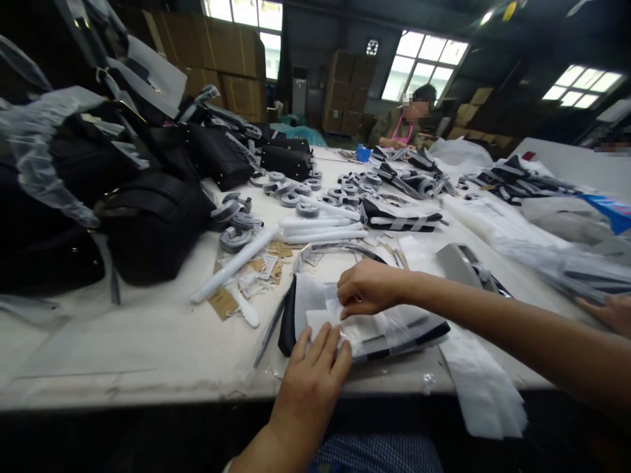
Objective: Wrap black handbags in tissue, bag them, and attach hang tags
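At ten o'clock from the work, black bags (152, 220) are heaped on the desk (123, 345), some with straps wrapped in clear film. Nearer, also at ten o'clock, brown tags (223, 303) are strewn beside a slanting white tube (236, 266). Grey coils (308, 209) are gathered toward eleven.

At the centre, near the front edge of the desk, a flat dark-edged bag (306, 295) is laid, its upper face overlaid with pale sheeting (363, 325) and clear film. At its eight o'clock corner it is steadied by the left hand (314, 361), fingers moderately wide and laid flat. Over its middle the right hand (369, 288) is held with fingers curled narrow; whether film is pinched in them cannot be told. The covering of the bag is judged to be the step in hand; for the next move, a steady left palm and a flat, even draw of the film seem to be called for.

At two o'clock a grey dispenser-like object (461, 266) is set; at four, white sheets (486, 387) are draped over the edge. At three, another person's hand (611, 310) is seen.
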A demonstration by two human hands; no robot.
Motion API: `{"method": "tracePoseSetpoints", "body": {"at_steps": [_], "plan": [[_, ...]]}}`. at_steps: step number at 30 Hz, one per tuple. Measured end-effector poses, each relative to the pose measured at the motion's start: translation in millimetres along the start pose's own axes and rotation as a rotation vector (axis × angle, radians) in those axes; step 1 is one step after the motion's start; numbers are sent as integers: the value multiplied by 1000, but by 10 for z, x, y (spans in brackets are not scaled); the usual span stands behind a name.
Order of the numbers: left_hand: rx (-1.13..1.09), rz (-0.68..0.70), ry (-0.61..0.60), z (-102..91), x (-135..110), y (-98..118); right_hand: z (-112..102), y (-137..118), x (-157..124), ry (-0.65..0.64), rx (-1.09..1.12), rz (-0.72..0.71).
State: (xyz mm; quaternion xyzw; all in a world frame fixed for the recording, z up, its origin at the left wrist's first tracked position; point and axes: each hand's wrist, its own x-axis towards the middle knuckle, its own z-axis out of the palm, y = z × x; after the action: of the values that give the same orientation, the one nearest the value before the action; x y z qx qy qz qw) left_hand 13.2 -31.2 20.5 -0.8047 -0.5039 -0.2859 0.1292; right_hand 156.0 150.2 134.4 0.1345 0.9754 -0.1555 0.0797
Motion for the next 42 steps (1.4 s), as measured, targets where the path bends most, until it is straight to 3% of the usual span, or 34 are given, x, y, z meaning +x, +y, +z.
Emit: {"method": "tracePoseSetpoints", "body": {"at_steps": [4, 9, 16, 22, 27, 30, 35, 39, 42], "plan": [[-29, -36, 6, 13, 1, 11, 48, 101, 334, -153, -70, 72], [-66, -74, 24, -1, 15, 0, 28, 81, 487, -231, -162, 142], [-63, -49, -52, -20, 36, -21, 1, 179, 624, -373, -392, 3], [-68, -73, 27, 20, 34, -10, 23, 445, 662, -289, -287, 165], [-48, -69, -24, 67, -13, -13, 185, 786, 655, -301, 269, 362], [-49, -64, -19, 97, -34, -18, 220, 875, 560, -222, 348, 437], [-56, -61, 18, 101, -43, -2, 268, 634, 284, -33, 347, 542], [-51, -64, -3, 84, -42, 20, 402, 343, 178, -15, 303, 507], [-51, -81, 44, 109, -34, 23, 475, 309, 192, -24, 361, 550]]}}
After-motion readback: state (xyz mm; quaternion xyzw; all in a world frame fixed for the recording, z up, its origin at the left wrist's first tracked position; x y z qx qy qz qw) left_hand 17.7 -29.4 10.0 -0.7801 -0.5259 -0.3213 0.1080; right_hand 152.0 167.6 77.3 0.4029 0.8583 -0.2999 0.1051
